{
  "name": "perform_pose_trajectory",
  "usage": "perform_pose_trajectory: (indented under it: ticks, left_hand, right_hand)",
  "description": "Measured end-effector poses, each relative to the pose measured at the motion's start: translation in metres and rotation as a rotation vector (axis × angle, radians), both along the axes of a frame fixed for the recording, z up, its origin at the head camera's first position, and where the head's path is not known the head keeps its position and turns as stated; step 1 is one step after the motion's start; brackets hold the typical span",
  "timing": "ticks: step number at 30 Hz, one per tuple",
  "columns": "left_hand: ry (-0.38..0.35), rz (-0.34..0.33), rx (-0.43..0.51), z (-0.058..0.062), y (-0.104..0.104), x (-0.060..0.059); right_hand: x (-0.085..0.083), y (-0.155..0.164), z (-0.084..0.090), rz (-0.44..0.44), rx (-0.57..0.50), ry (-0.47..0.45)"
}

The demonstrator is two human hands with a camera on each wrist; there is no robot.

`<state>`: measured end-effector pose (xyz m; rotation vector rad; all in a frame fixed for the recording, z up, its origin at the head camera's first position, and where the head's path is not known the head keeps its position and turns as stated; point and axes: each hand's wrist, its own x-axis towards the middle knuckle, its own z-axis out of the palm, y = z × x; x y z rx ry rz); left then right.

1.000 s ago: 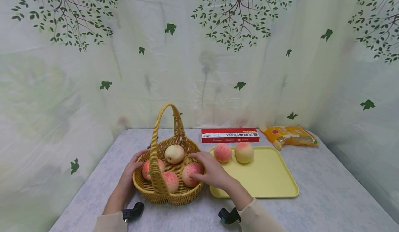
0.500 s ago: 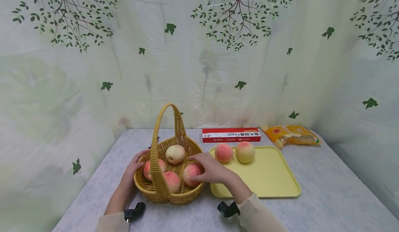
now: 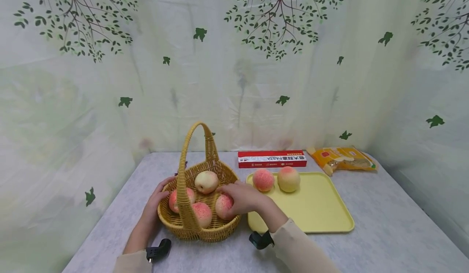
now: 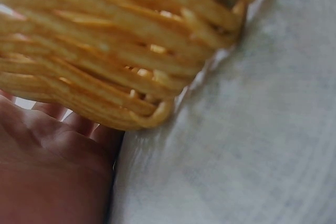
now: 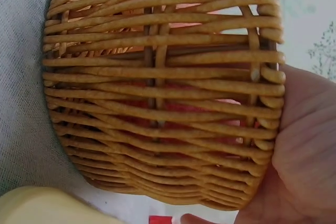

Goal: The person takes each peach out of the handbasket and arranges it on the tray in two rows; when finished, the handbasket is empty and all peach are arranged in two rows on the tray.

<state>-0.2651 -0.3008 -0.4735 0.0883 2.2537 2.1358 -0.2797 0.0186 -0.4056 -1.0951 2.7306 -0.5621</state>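
A wicker basket [image 3: 216, 235] with a tall arched handle stands on the table and holds several peaches. My left hand [image 3: 155, 195] grips its left rim; in the left wrist view the fingers lie along the woven wall [image 4: 105, 61]. Over the right rim reaches my right hand [image 3: 243, 197], its fingers curled round a pink-speckled peach [image 3: 222, 205] inside the basket. The thumb is hidden there. Beside it in the basket are a pale peach [image 3: 206, 182], a pink peach [image 3: 202, 214] and a red one [image 3: 173, 201] partly behind the handle. The right wrist view shows mostly the basket's outer wall [image 5: 157, 98].
To the right lies a yellow tray [image 3: 318, 208], with a pink peach [image 3: 263, 180] and a yellowish peach [image 3: 288, 179] on its far left corner. Behind it are a red pasta box [image 3: 272, 159] and an orange food bag [image 3: 344, 159]. A leaf-printed curtain [image 3: 242, 81] surrounds the table.
My right hand has moved slightly left and further over the basket, its fingers closing round the right-hand peach. The left hand keeps its place on the rim.
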Motion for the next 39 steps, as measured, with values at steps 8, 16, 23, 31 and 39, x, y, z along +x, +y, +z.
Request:
perform_pose_trajectory:
  ticks: [8,16,23,31,39]
  left_hand:
    - [0.036,-0.021,0.01,-0.001,-0.002,0.001]
    - [0.009,-0.004,0.001,-0.001,-0.002,0.002]
    - [0.019,-0.006,0.006,0.0,-0.002,0.003]
    - [0.028,-0.013,0.012,-0.002,-0.001,0.003]
    - [0.028,-0.01,-0.007,0.001,-0.002,0.004]
  right_hand:
    - [0.001,-0.005,0.001,-0.007,0.052,0.062]
    - [-0.001,-0.005,-0.003,0.044,-0.015,0.08]
    - [0.001,-0.001,-0.009,0.03,-0.169,0.054]
    - [0.001,0.003,-0.021,0.008,-0.347,0.095]
    - [0.003,0.01,-0.015,-0.097,-0.609,0.008]
